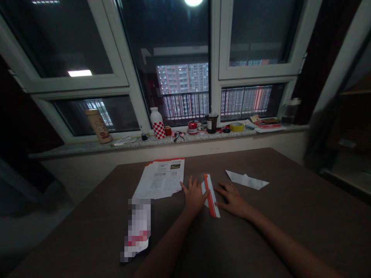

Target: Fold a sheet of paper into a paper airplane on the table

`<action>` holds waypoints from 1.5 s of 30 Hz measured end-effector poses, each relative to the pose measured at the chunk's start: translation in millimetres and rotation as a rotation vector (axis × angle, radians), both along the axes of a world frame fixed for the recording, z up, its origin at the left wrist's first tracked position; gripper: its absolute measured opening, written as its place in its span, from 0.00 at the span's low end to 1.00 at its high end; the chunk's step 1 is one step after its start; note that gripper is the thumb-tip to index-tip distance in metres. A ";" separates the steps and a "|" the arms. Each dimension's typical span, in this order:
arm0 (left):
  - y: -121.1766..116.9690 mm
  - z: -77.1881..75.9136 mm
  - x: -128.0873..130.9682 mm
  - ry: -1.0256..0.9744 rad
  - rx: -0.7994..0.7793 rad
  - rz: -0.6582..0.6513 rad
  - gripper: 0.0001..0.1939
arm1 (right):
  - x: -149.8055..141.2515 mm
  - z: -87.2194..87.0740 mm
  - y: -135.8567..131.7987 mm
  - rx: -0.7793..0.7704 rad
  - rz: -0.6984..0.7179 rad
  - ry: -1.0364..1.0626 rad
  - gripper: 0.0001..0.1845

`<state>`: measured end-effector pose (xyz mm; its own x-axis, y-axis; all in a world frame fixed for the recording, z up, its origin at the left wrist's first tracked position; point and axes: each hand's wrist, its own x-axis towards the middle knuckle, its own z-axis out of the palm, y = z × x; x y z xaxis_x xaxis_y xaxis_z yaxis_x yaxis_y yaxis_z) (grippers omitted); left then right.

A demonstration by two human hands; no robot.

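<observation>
A folded sheet of paper (213, 197), white with an orange-red band, lies on the brown table between my hands. My left hand (195, 196) rests on its left side, fingers spread and thumb over the band. On the other side, my right hand (233, 200) lies low with fingers stretched out, the fingertips at or close to the paper's right edge. Farther right is a second folded white paper (246, 179), long and pointed at its ends. Left of my left hand lies a stack of printed sheets (162, 177) with an orange edge.
A pixelated flat object (137, 229) lies at the table's left front. Along the windowsill (127, 148) stand a checkered bottle (157, 123), a tan tumbler (98, 126), a dark cup (211, 123), a yellow tape roll (237, 127) and a clear jar (290, 112).
</observation>
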<state>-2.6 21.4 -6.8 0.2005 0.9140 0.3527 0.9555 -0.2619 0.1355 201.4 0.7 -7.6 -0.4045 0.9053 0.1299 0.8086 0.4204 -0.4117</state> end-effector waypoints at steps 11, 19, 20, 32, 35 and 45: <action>6.1 -2.0 -1.9 -0.160 -0.033 -0.072 0.22 | 1.0 -7.3 4.9 0.007 -0.023 0.061 0.36; 8.2 -4.0 1.6 -0.337 -0.029 -0.167 0.14 | 0.0 -17.8 10.8 0.086 -0.079 0.246 0.25; 8.5 -4.3 1.4 -0.356 -0.021 -0.176 0.14 | -0.1 -19.0 11.7 0.094 -0.083 0.274 0.22; 8.7 -6.5 0.3 -0.478 0.081 -0.190 0.17 | -4.4 -16.4 22.8 0.107 -0.145 0.760 0.13; 4.7 -3.3 3.9 -0.550 0.113 -0.204 0.12 | -4.3 -11.6 21.1 0.113 -0.224 0.838 0.15; -11.9 4.0 23.3 -0.677 0.066 -0.329 0.12 | -8.1 -3.5 17.4 0.125 -0.191 0.971 0.20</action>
